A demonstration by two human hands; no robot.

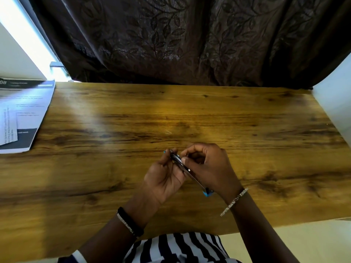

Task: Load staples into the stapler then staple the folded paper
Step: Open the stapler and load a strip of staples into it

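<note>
Low in the centre of the frame, both hands meet over the wooden surface (247,114), clamped on a slim metal stapler (191,174) with blue ends that runs diagonally between them, its lower end toward the person. The left hand (165,179) curls round it from the left side. The right hand (210,166) pinches its upper part with thumb and curled fingers; whether a strip of staples is held there is too small to tell. A small bent staple (168,132) lies on the surface just above the hands. At the left edge, well apart, lies the folded paper (8,126) on a printed sheet (32,111). A dark leaf-patterned curtain (171,35) fills the top.
</note>
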